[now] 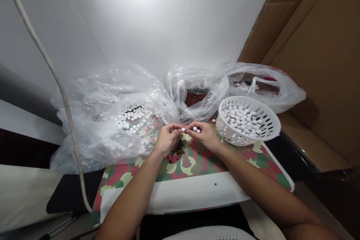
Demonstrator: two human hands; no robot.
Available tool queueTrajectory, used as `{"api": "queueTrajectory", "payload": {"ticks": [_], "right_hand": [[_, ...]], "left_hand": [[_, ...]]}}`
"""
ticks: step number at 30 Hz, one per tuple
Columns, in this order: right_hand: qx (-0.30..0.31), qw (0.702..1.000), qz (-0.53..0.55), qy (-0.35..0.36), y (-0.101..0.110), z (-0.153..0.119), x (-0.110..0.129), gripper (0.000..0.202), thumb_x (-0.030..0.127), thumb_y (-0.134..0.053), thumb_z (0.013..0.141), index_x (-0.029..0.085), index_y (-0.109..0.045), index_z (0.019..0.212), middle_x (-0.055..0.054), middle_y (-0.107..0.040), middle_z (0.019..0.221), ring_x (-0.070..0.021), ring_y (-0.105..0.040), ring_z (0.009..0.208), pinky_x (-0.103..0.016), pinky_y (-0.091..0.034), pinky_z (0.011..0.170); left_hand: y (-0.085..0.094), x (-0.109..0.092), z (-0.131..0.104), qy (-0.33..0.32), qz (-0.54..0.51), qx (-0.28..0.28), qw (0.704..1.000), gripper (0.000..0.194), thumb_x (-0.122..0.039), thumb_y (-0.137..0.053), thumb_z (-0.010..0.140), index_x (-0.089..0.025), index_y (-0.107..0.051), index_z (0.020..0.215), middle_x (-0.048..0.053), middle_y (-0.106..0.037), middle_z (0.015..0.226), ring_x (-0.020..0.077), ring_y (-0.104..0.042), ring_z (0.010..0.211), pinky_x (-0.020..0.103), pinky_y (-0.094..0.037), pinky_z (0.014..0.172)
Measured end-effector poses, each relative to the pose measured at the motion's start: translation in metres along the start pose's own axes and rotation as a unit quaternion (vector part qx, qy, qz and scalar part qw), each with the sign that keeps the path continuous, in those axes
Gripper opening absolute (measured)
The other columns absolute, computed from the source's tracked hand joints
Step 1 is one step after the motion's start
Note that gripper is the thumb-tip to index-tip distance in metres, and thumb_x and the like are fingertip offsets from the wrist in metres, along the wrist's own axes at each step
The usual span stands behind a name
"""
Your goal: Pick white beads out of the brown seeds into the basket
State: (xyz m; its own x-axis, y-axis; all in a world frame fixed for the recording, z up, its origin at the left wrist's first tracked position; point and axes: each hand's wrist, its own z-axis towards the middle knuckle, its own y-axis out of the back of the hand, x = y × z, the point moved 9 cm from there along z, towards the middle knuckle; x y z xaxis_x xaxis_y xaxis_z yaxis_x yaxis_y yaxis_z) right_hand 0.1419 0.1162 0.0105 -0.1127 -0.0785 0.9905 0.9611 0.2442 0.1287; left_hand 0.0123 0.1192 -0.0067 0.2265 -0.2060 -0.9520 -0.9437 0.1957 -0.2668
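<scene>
1 white ball is pinched here!
It is gripped by the left hand's closed fingertips; 2 more balls are held in the curled right hand.

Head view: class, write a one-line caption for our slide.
Left hand and right hand meet at a small white ball, two more balls in the right, near a basket of white balls.

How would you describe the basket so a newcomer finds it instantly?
Start from the camouflage-patterned table. Toward its right end, past the right hand, sits a white basket holding white balls. Unlike the soft plastic bags nearby, its walls are stiff and slotted.
</scene>
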Motion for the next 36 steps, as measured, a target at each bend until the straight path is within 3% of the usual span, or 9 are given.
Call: {"api": "queueTrajectory", "payload": {"ticks": [6,10,14,19,26,29,33,36], "right_hand": [[0.002,1.0,0.025,-0.014,-0.003,-0.001,-0.005,0.037,0.043,-0.065,0.072,0.009,-0.061,0.087,0.0,-0.049,0.066,-0.0018,-0.035,0.056,-0.014,-0.029,0.053],[-0.019,0.999,0.041,-0.021,-0.002,-0.001,-0.007,0.039,0.043,-0.068,0.07,0.01,-0.057,0.087,-0.001,-0.052,0.071,-0.0021,-0.037,0.057,-0.014,-0.031,0.053],[-0.018,0.999,0.035,0.005,-0.001,0.0,-0.003,0.042,0.044,-0.067,0.071,0.013,-0.059,0.099,-0.002,-0.057,0.081,-0.0037,-0.044,0.064,-0.014,-0.035,0.058],[0.018,0.999,-0.014,0.022,-0.004,-0.001,0.002,0.045,0.047,-0.062,0.076,0.015,-0.066,0.106,-0.002,-0.055,0.074,-0.0034,-0.042,0.061,-0.014,-0.033,0.057],[0.028,0.993,-0.088,0.071,-0.005,-0.003,0.015,0.036,0.044,-0.059,0.079,0.018,-0.07,0.101,-0.005,-0.063,0.098,-0.0092,-0.056,0.085,-0.018,-0.041,0.077],[0.007,0.989,-0.118,0.09,-0.007,-0.002,0.019,0.031,0.04,-0.057,0.081,0.017,-0.07,0.099,-0.004,-0.064,0.093,-0.0079,-0.056,0.081,-0.017,-0.04,0.075],[-0.015,0.989,-0.108,0.096,-0.008,-0.001,0.03,0.032,0.041,-0.055,0.081,0.014,-0.067,0.096,-0.004,-0.062,0.088,-0.0072,-0.051,0.075,-0.017,-0.039,0.07],[-0.031,0.995,-0.073,0.058,0.007,-0.008,0.047,0.037,0.043,-0.056,0.08,0.012,-0.062,0.099,-0.004,-0.058,0.081,-0.006,-0.047,0.068,-0.016,-0.037,0.06]], "left_hand": [[0.008,-0.003,0.003,-0.055,0.048,-0.03,0.997,0.045,-0.042,-0.084,0.063,-0.007,-0.066,0.086,0.011,-0.057,0.073,0.0108,-0.048,0.058,0.014,-0.035,0.051],[0.008,0.002,0.002,-0.05,0.05,-0.034,0.997,0.044,-0.043,-0.082,0.065,-0.008,-0.067,0.086,0.011,-0.057,0.071,0.0105,-0.046,0.055,0.015,-0.032,0.05],[0.005,0.0,0.0,-0.06,0.043,-0.028,0.997,0.044,-0.044,-0.083,0.065,-0.008,-0.066,0.085,0.012,-0.058,0.079,0.0134,-0.051,0.063,0.016,-0.036,0.054],[0.003,-0.003,-0.003,-0.041,0.035,-0.024,0.998,0.05,-0.048,-0.085,0.061,-0.01,-0.058,0.08,0.004,-0.05,0.064,0.0071,-0.038,0.049,0.014,-0.024,0.045],[-0.002,-0.011,-0.005,-0.06,0.029,0.004,0.998,0.054,-0.045,-0.083,0.064,-0.014,-0.041,0.078,0.004,-0.052,0.07,0.0077,-0.042,0.052,0.013,-0.027,0.048],[-0.003,-0.014,-0.006,-0.08,0.021,-0.004,0.997,0.056,-0.044,-0.083,0.065,-0.015,-0.037,0.078,0.005,-0.055,0.076,0.0103,-0.048,0.057,0.013,-0.032,0.051],[-0.001,-0.019,-0.006,-0.088,0.021,-0.029,0.996,0.057,-0.048,-0.082,0.064,-0.016,-0.039,0.082,0.003,-0.054,0.076,0.0079,-0.042,0.051,0.014,-0.032,0.05],[0.001,-0.027,-0.006,-0.098,0.048,-0.024,0.994,0.049,-0.048,-0.077,0.069,-0.016,-0.044,0.087,0.005,-0.055,0.079,0.009,-0.044,0.054,0.014,-0.033,0.052]]}}
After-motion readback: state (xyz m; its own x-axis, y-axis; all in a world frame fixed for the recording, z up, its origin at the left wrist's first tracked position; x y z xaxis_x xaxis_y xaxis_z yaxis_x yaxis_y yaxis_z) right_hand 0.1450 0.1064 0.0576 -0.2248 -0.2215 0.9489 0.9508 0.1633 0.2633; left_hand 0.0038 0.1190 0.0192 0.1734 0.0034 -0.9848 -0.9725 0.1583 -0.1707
